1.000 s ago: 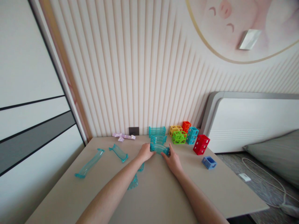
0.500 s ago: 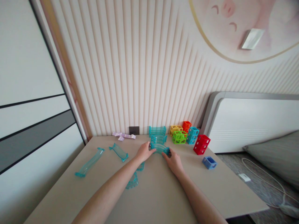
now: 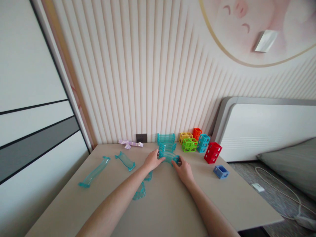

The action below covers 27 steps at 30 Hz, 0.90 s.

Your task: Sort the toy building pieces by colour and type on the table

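Between my two hands is a curved, see-through teal track piece (image 3: 169, 157). My left hand (image 3: 152, 161) grips its left end, fingers closed round it. At its right end my right hand (image 3: 184, 168) is closed in the same way. Just behind it lies another teal piece (image 3: 168, 147), and a further teal piece (image 3: 166, 138) stands by the wall; whether they are joined is unclear. Partly under my left forearm are a teal curved piece (image 3: 140, 192) and a small teal part (image 3: 148, 176).
On the table (image 3: 172, 204), left, lie a long teal track (image 3: 95, 172), a shorter teal track (image 3: 125, 161) and a lilac piece (image 3: 130, 144). Rightward stand green (image 3: 189, 145), yellow (image 3: 185, 136), orange (image 3: 197, 133), blue (image 3: 203, 143) and red (image 3: 213, 153) frame blocks, plus a low blue block (image 3: 221, 171).
Almost nothing differs. Both hands stay on the curved teal piece in the same place, and the view has shifted very slightly.
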Motion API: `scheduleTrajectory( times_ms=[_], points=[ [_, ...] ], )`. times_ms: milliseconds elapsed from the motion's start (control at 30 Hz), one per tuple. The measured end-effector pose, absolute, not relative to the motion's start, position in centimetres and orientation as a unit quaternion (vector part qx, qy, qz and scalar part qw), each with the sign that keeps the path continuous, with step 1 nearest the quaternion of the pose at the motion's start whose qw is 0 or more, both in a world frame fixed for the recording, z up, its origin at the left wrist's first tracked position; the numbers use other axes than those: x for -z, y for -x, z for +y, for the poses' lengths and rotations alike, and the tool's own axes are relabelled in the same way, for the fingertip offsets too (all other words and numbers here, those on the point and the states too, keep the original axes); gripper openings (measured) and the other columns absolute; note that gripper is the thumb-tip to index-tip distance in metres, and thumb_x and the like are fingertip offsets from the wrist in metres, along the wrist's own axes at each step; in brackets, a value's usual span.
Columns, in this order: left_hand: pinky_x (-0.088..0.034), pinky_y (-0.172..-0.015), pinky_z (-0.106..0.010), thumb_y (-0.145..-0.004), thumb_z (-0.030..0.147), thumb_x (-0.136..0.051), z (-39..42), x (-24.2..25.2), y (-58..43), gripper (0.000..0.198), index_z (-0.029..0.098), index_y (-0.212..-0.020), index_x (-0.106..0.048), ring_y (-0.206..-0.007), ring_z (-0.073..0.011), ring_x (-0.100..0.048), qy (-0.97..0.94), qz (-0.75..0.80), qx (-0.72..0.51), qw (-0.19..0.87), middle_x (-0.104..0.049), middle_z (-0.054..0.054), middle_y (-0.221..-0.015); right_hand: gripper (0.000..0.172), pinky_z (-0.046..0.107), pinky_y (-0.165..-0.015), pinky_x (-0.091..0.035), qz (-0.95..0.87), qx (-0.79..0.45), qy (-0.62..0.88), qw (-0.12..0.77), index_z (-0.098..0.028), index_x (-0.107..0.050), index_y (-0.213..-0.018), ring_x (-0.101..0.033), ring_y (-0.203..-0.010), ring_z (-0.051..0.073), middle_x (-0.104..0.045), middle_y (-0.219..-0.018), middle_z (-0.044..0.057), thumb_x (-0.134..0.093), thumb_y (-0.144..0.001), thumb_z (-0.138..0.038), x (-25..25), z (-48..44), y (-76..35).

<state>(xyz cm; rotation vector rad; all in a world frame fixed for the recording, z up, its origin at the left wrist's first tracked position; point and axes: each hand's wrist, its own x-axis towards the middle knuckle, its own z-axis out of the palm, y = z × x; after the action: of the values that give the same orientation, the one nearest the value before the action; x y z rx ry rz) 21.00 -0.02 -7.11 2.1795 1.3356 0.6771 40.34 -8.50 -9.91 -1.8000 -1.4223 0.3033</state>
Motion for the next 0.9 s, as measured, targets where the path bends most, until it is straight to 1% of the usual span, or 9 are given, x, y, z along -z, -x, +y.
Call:
scheduleTrajectory(
  times_ms=[100,233,367,500,600,667,800,833,900],
  points=[
    [-0.051,-0.084,-0.033,-0.079,0.043,-0.075,-0.01,6.97,-20.99,0.039,0.017,-0.104,-0.062,-0.098,-0.0258,-0.068,-0.800,0.489,-0.247,0.245,-0.073,-0.011,-0.105,0.043,0.038,-0.079,-0.054,-0.573,-0.097,0.721,0.377,-0.020,-0.067,-0.112,-0.072,-0.094,0.030,-0.076,-0.103,0.012,-0.062,-0.084,-0.052,9.72,-8.77,-40.33],
    [-0.051,-0.086,-0.033,-0.073,0.038,-0.082,-0.08,6.83,-21.02,0.037,0.019,-0.100,-0.064,-0.099,-0.0262,-0.068,-0.802,0.490,-0.242,0.240,-0.073,-0.010,-0.105,0.038,0.038,-0.080,-0.053,-0.584,-0.059,0.736,0.337,-0.020,-0.068,-0.110,-0.071,-0.096,0.032,-0.076,-0.103,0.013,-0.065,-0.084,-0.047,9.51,-9.14,-40.28],
    [-0.050,-0.086,-0.033,-0.074,0.036,-0.081,-0.11,6.83,-21.11,0.033,0.019,-0.097,-0.065,-0.101,-0.0267,-0.068,-0.803,0.496,-0.236,0.230,-0.073,-0.010,-0.105,0.031,0.036,-0.080,-0.051,-0.591,-0.040,0.740,0.319,-0.022,-0.069,-0.106,-0.071,-0.097,0.031,-0.075,-0.104,0.013,-0.064,-0.085,-0.044,9.30,-9.31,-40.16],
    [-0.050,-0.084,-0.033,-0.076,0.036,-0.079,-0.04,6.88,-21.19,0.031,0.018,-0.097,-0.065,-0.099,-0.0264,-0.068,-0.804,0.503,-0.226,0.223,-0.073,-0.011,-0.103,0.030,0.037,-0.083,-0.051,-0.600,-0.030,0.739,0.305,-0.020,-0.069,-0.106,-0.069,-0.099,0.032,-0.074,-0.107,0.014,-0.065,-0.085,-0.041,9.15,-9.25,-40.15],
    [-0.050,-0.084,-0.033,-0.074,0.035,-0.081,0.00,6.91,-21.23,0.033,0.017,-0.097,-0.065,-0.099,-0.0267,-0.068,-0.805,0.507,-0.217,0.218,-0.073,-0.011,-0.103,0.029,0.036,-0.085,-0.050,-0.604,-0.023,0.741,0.292,-0.021,-0.069,-0.104,-0.069,-0.100,0.032,-0.074,-0.105,0.014,-0.066,-0.084,-0.041,9.21,-9.18,-40.20],
    [-0.050,-0.085,-0.033,-0.072,0.033,-0.082,-0.01,6.95,-21.26,0.034,0.016,-0.098,-0.066,-0.100,-0.0272,-0.068,-0.805,0.511,-0.212,0.215,-0.073,-0.012,-0.104,0.032,0.037,-0.086,-0.050,-0.601,-0.025,0.740,0.302,-0.021,-0.067,-0.107,-0.069,-0.101,0.031,-0.073,-0.107,0.013,-0.066,-0.084,-0.044,9.31,-9.14,-40.17],
    [-0.049,-0.087,-0.032,-0.073,0.030,-0.081,-0.05,7.04,-21.31,0.032,0.018,-0.098,-0.066,-0.102,-0.0264,-0.068,-0.805,0.515,-0.204,0.214,-0.073,-0.011,-0.106,0.052,0.040,-0.091,-0.049,-0.573,-0.030,0.737,0.358,-0.019,-0.058,-0.127,-0.065,-0.111,0.031,-0.066,-0.124,0.016,-0.061,-0.087,-0.052,9.37,-9.00,-39.94],
    [-0.049,-0.088,-0.032,-0.074,0.030,-0.081,-0.05,7.05,-21.33,0.031,0.018,-0.098,-0.066,-0.103,-0.0261,-0.068,-0.805,0.515,-0.203,0.214,-0.073,-0.011,-0.107,0.054,0.040,-0.091,-0.049,-0.569,-0.031,0.736,0.365,-0.019,-0.056,-0.128,-0.065,-0.111,0.031,-0.066,-0.125,0.016,-0.060,-0.087,-0.053,9.31,-8.95,-39.88],
    [-0.049,-0.089,-0.032,-0.074,0.030,-0.081,-0.05,7.06,-21.36,0.030,0.018,-0.098,-0.067,-0.104,-0.0260,-0.067,-0.804,0.517,-0.200,0.215,-0.073,-0.011,-0.108,0.051,0.039,-0.090,-0.049,-0.567,-0.035,0.737,0.366,-0.019,-0.057,-0.126,-0.066,-0.108,0.030,-0.068,-0.120,0.014,-0.060,-0.088,-0.053,9.15,-8.88,-39.76]
  ],
)
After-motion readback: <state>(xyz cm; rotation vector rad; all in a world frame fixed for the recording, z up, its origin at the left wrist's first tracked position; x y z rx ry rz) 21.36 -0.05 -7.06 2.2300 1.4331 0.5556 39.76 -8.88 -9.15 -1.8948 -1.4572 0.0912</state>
